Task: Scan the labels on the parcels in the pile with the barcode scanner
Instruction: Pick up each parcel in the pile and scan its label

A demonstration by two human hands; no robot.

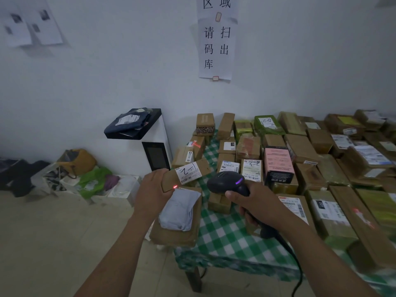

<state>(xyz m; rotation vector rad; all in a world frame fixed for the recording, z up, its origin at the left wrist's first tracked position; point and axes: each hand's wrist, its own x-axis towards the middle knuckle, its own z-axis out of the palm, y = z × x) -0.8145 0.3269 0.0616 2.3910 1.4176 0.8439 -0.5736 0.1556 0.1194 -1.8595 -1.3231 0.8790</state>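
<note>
The table (225, 236) with the green checked cloth ran off the right edge, so I couldn't see where it ended. The pile of parcels (300, 146) covered most of it, and the far ones were too blurry to read any print.

The left hand (152, 189) gripped a brown box (169, 179) by its near end, lifted above a grey soft bag (180, 209). The thumb lay along the top, and the rest of the fingers curled round the far side, out of sight.

The right hand (255, 200) was wrapped tight round the handle of the scanner (227, 183), so the handle was mostly covered. Its head stuck out past the knuckles, just to the right of the box, with a purple light on the side. The cable (297, 275) dropped out of the bottom of the frame.

The label (188, 173) sat on the box just beyond the left fingertips, with some handwriting I couldn't make out properly. The red spot (175, 186) landed on the box edge right by the left thumb, below the barcode.
</note>
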